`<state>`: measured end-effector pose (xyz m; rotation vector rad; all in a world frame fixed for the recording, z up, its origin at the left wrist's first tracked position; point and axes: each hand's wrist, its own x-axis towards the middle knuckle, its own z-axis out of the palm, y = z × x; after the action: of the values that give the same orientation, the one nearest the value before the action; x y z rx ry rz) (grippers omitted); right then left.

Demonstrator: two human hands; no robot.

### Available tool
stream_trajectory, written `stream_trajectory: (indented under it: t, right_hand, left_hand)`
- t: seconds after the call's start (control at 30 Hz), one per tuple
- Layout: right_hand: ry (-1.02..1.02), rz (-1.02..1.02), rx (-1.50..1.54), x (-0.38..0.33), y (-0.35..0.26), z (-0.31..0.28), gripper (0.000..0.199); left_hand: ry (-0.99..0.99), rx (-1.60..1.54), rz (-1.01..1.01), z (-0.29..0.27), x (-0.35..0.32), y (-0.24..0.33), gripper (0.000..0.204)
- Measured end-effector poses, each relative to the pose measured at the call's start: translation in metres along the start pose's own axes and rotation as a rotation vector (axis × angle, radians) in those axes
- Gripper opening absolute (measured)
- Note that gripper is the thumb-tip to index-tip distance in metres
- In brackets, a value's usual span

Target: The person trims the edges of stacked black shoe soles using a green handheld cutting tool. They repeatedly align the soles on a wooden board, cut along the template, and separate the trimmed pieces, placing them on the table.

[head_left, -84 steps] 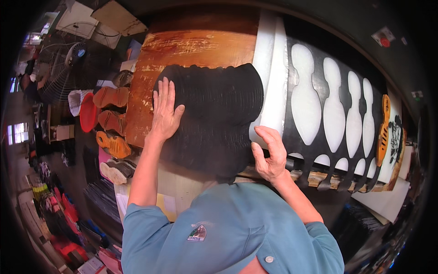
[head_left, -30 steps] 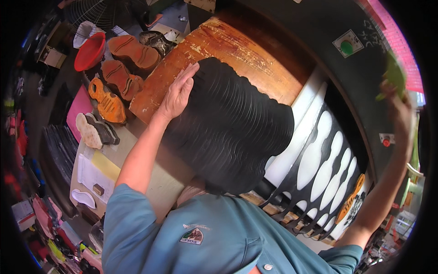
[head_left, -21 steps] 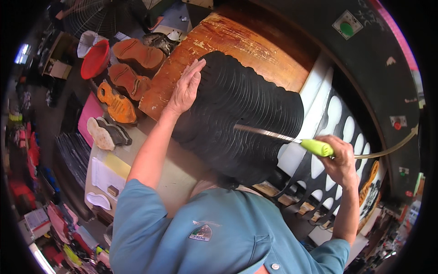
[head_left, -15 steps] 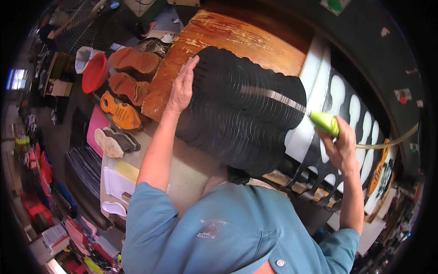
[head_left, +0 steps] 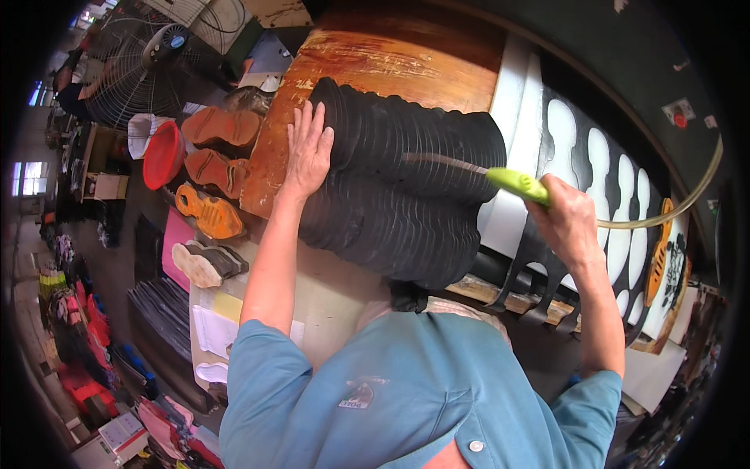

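Note:
A long row of thin black sole-shaped pieces [head_left: 406, 219] stands packed together on the table in front of me. My left hand [head_left: 308, 156] rests flat against the row's left end, its fingers stretched and slightly apart. On the right, my right hand [head_left: 569, 223] grips a lime-green air blow gun [head_left: 517, 186]. The blow gun's long thin nozzle, blurred, points left across the top of the black pieces. A pale hose [head_left: 695, 195] runs from behind my right hand toward the right wall.
A worn wooden board [head_left: 383, 59] lies under and beyond the row. White sole shapes [head_left: 598, 164] on black sheeting lie at the right. Orange-brown sole forms [head_left: 215, 168], a red bowl [head_left: 162, 155] and a large fan [head_left: 156, 70] are at the left.
The blow gun and my right hand have moved left, bringing the nozzle further over the black pieces. My left hand's fingers have spread a little. The view has shifted slightly.

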<state>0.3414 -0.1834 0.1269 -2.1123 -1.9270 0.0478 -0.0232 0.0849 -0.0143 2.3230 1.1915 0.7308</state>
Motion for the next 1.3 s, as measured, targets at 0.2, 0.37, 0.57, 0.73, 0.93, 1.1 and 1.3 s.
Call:
stream_trajectory:
  t: [0.2, 0.37, 0.57, 0.73, 0.93, 1.1, 1.3]
  right_hand:
    - [0.033, 0.014, 0.041, -0.008, 0.006, 0.006, 0.025]
    - [0.044, -0.063, 0.037, -0.007, -0.002, 0.019, 0.025]
    - [-0.025, -0.128, 0.116, -0.002, -0.013, 0.028, 0.024]
    - [-0.008, 0.004, 0.026, -0.012, 0.012, 0.008, 0.023]
    - [-0.035, 0.002, 0.000, -0.030, 0.018, -0.001, 0.025]
    - [0.035, 0.046, 0.012, -0.035, 0.023, -0.002, 0.025]
    - [0.035, 0.180, -0.042, -0.037, 0.038, -0.010, 0.024]
  left_hand:
    - [-0.098, -0.128, -0.002, -0.017, 0.007, -0.008, 0.059]
    - [-0.087, -0.029, 0.048, -0.020, 0.002, -0.012, 0.057]
    - [-0.031, 0.106, 0.022, -0.008, -0.002, -0.010, 0.054]
    - [0.017, 0.018, 0.020, -0.011, -0.003, -0.012, 0.053]
    - [0.030, -0.008, -0.012, -0.007, -0.002, -0.011, 0.058]
    - [0.014, 0.092, 0.011, -0.006, -0.004, -0.005, 0.066]
    - [0.003, 0.125, 0.020, -0.004, -0.006, -0.002, 0.072]
